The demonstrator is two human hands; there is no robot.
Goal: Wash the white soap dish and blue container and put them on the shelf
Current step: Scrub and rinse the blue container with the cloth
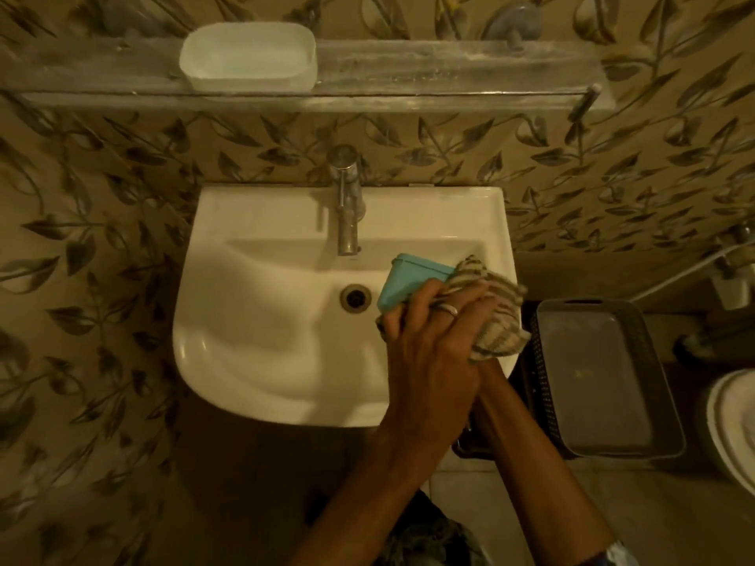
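The sink (286, 353) hangs below a glass shelf (408, 75), where the soap dish (248, 56) sits toward the left. A grey basket (604, 377) stands right of the sink. Over the basin's right side, the left hand (425, 341) curls round the tilted blue container (408, 285), while the right hand (482, 320), crossed beneath, clutches a striped cloth (490, 304) against it.

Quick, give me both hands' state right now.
Left hand: closed on the blue container, over the sink.
Right hand: mostly hidden under the left, gripping the striped cloth.
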